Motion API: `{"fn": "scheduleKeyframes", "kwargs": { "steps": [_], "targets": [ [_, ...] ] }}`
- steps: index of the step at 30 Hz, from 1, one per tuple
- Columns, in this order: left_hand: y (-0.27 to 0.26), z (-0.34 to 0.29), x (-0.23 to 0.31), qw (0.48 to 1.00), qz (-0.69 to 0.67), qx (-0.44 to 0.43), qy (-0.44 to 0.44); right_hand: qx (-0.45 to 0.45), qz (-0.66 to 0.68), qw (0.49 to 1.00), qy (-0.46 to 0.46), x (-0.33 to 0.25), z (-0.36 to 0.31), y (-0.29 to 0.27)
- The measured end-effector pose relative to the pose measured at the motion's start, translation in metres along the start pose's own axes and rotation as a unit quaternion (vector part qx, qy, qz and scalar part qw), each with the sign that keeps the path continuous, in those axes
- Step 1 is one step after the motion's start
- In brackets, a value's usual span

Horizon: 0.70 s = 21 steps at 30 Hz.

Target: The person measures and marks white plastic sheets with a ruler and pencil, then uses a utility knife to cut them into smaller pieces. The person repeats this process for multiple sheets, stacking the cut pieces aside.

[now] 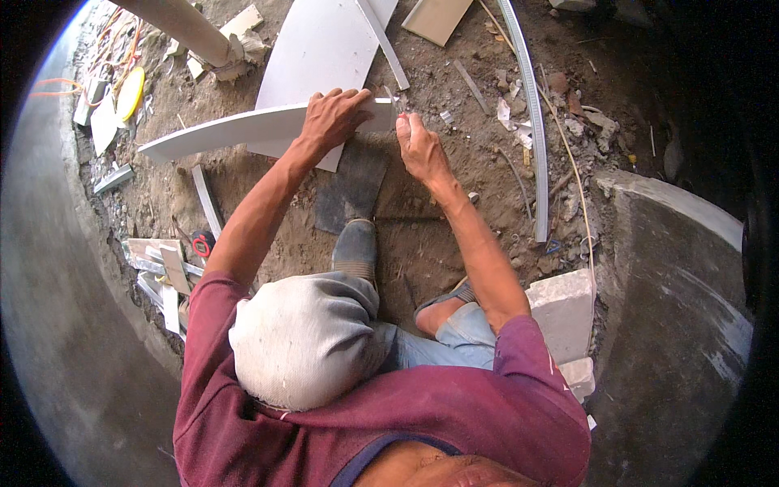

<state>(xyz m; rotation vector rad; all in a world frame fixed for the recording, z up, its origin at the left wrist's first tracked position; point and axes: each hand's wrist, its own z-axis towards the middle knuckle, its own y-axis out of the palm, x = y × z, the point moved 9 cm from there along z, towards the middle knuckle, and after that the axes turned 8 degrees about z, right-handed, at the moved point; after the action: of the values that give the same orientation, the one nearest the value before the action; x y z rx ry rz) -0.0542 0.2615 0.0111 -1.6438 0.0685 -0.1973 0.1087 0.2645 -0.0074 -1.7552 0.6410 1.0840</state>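
A long, narrow white board strip (219, 136) stands on its edge across the space before me. My left hand (337, 115) is closed over its top edge, near the right end. Just off that end is my right hand (422, 148), its thumb and fingers pinched round a small thing with a bit of red showing. Most of that small thing is hidden in the fingers, so its kind is unclear. Behind the strip lies a large white sheet (312, 49), with a narrow white offcut (383, 42) across its right side.
A post (182, 28) rises at the far left. A curved metal channel (531, 114) lies on the right. Beside my left arm are a tape measure (202, 243) and scrap pieces (172, 268). Concrete blocks (561, 312) sit by my right elbow. Rubble litters the dirt floor.
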Motion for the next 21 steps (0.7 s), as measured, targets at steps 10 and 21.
{"fn": "scheduleKeyframes", "kwargs": {
  "steps": [10,21],
  "targets": [
    [0.01,-0.004,0.012,0.999,0.023,0.04,0.018,0.015,-0.009,1.0,0.019,0.021,-0.019,0.007],
    [0.011,-0.004,0.015,0.998,0.05,-0.009,0.025,-0.065,-0.022,0.995,0.069,0.058,-0.032,0.03]
  ]
}}
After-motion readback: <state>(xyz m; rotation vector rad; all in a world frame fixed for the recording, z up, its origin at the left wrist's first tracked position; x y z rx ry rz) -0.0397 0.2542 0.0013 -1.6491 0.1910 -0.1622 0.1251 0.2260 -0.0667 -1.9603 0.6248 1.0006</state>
